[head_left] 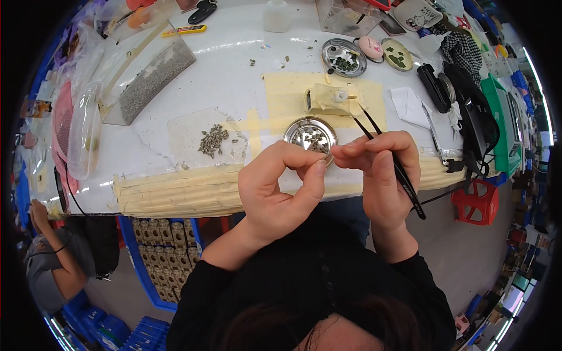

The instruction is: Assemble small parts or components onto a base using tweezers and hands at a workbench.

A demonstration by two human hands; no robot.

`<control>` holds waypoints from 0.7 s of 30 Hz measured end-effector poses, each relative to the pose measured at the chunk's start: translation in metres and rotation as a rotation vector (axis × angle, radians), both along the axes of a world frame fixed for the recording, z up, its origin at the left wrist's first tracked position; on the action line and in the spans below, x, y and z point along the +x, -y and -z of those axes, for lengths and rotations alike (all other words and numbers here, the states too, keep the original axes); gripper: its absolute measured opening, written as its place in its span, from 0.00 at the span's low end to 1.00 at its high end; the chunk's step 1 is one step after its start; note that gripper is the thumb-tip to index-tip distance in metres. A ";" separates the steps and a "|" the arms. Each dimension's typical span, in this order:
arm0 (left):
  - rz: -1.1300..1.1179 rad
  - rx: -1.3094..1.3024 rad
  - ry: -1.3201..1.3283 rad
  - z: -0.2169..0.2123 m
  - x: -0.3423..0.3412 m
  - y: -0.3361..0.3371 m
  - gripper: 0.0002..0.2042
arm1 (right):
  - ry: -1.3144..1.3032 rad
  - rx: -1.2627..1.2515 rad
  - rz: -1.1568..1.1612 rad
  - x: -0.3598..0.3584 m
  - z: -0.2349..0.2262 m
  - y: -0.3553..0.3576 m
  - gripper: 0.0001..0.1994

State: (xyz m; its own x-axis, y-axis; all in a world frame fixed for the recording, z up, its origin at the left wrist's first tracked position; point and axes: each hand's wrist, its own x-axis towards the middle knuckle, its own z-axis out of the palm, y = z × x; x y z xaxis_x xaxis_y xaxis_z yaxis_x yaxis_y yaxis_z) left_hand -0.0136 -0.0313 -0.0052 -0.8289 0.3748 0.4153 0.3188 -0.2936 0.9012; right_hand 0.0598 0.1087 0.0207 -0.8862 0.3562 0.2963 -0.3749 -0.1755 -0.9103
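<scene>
My left hand (281, 190) is closed in a pinch, thumb against forefinger. Whatever lies between those fingertips is too small to make out. Black tweezers (405, 182) rest in my right hand (389, 169), slanting across the palm with their points spread and aimed away from me. The right fingertips come close to the left pinch. Just beyond both hands is a round metal dish (291, 128) with small brownish pieces (316, 141) in it. Past the dish stands a small tape-covered block (321, 100) with a whitish lump on top.
A heap of small grey-brown pieces (213, 139) lies on a clear sheet at left. Farther off are a clear box of grey granules (157, 79) and a metal dish of dark green pieces (344, 57). A person's arm (65, 266) shows at far left; a red stool (475, 202) stands right.
</scene>
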 end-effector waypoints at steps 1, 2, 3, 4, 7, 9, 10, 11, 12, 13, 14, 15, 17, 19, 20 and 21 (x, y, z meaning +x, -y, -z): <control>-0.028 -0.006 -0.032 -0.001 0.000 -0.001 0.02 | -0.001 0.022 -0.009 0.002 0.000 0.001 0.06; -0.063 -0.021 -0.092 -0.001 0.000 -0.002 0.03 | -0.002 0.043 -0.018 0.003 0.000 0.002 0.06; -0.099 -0.036 -0.152 -0.001 -0.001 -0.003 0.04 | -0.003 0.064 -0.028 0.005 0.001 0.003 0.06; -0.134 -0.051 -0.212 -0.001 -0.002 -0.004 0.04 | 0.006 0.024 -0.056 0.006 0.000 0.003 0.07; -0.241 -0.132 -0.404 -0.005 -0.003 -0.006 0.07 | 0.009 0.010 -0.054 0.007 0.001 0.004 0.08; -0.288 -0.167 -0.507 -0.005 -0.004 -0.007 0.08 | 0.011 0.017 -0.051 0.006 0.003 0.004 0.07; -0.311 -0.184 -0.558 -0.005 -0.005 -0.007 0.09 | 0.012 0.020 -0.050 0.006 0.004 0.004 0.07; -0.329 -0.187 -0.578 -0.004 -0.004 -0.008 0.09 | 0.011 0.027 -0.047 0.006 0.004 0.003 0.07; -0.348 -0.190 -0.599 -0.003 -0.004 -0.009 0.10 | 0.011 0.033 -0.044 0.006 0.004 0.003 0.07; -0.366 -0.194 -0.620 -0.003 -0.004 -0.010 0.10 | 0.011 0.040 -0.041 0.005 0.004 0.003 0.07; -0.371 -0.200 -0.629 -0.002 -0.004 -0.010 0.10 | 0.009 0.037 -0.042 0.005 0.004 0.003 0.07; -0.377 -0.206 -0.638 -0.002 -0.004 -0.010 0.10 | 0.007 0.034 -0.042 0.005 0.005 0.003 0.07; -0.385 -0.213 -0.653 -0.001 -0.003 -0.009 0.10 | 0.004 0.031 -0.042 0.005 0.005 0.004 0.07; -0.389 -0.216 -0.666 -0.001 -0.004 -0.009 0.10 | 0.005 0.032 -0.043 0.005 0.005 0.004 0.07; -0.392 -0.213 -0.663 -0.001 -0.004 -0.009 0.11 | 0.004 0.031 -0.044 0.004 0.005 0.004 0.07; -0.394 -0.211 -0.660 -0.001 -0.003 -0.009 0.11 | 0.002 0.030 -0.045 0.004 0.005 0.004 0.07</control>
